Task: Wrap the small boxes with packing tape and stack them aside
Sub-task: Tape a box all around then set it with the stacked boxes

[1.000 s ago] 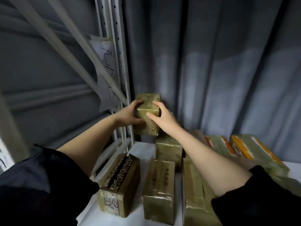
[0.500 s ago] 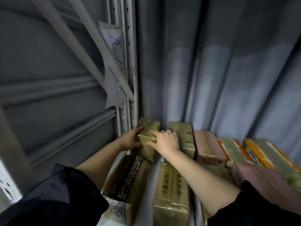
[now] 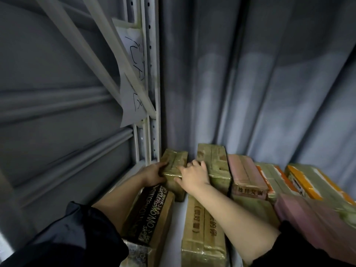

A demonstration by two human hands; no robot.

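Note:
A small box wrapped in glossy tape stands in the back left corner of the shelf, against the metal upright. My left hand grips its left side with curled fingers. My right hand holds its right edge, thumb on the front face and fingers over the top. Right beside it stands a second taped box, partly behind my right hand.
A row of wrapped boxes runs right along the curtain: a pink one, an orange-striped one, an orange-edged one. Nearer lie a box with black printed tape and a long taped box. The shelf upright bears a paper label.
Both hands have brought the small box down from mid-air into the back left corner of the shelf, where it now rests next to the other taped box.

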